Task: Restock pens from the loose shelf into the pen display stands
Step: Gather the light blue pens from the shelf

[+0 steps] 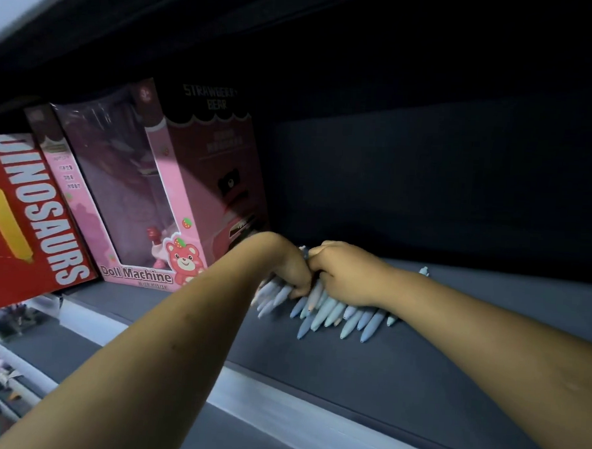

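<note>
Pens (331, 312) lie bunched on the dark shelf (417, 361), long axes pointing toward the shelf's front edge. Left hand (285, 265) and right hand (347, 275) meet directly above, fingers clenched around the bunch. Toy boxes (145, 196) stand left.

beside my arms, a red box (24, 217) reads "dinosaurs"; the pink toy box (173, 190) reads "doll machine" and "strawberry bear".
</note>
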`<state>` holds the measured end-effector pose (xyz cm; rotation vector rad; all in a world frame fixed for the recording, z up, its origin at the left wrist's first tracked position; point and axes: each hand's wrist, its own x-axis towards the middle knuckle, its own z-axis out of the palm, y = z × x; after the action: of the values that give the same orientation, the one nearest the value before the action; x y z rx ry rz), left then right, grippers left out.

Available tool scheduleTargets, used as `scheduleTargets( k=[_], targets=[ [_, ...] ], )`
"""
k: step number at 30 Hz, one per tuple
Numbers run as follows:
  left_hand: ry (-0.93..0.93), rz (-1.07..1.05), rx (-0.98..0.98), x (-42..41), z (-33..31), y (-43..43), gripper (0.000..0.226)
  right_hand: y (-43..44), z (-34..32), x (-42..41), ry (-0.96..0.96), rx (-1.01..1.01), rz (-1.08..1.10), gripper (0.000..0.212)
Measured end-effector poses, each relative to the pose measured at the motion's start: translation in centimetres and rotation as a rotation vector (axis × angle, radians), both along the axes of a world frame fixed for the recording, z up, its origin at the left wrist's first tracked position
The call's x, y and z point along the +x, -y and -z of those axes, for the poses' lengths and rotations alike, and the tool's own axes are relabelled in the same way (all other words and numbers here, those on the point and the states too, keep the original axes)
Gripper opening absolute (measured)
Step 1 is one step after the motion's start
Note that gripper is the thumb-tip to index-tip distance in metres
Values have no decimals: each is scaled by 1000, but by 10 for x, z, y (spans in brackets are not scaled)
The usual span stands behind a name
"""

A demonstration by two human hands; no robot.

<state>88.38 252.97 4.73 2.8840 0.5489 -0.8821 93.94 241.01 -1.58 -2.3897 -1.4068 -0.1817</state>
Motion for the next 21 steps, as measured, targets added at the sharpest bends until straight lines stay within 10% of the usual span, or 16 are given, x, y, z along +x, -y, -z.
scheduleTargets(
  k=[8, 14, 21],
  targets=[
    [489, 23, 7, -17, 22, -32, 52, 5, -8, -8, -155, 91, 20, 37],
    [1273, -294, -537, -44, 35, -56, 17, -7, -20, -18, -235, 435, 85, 20],
    [1359, -120, -889, -73, 50, -48, 25, -53, -59, -63, -811, 643, -130, 59]
  ],
)
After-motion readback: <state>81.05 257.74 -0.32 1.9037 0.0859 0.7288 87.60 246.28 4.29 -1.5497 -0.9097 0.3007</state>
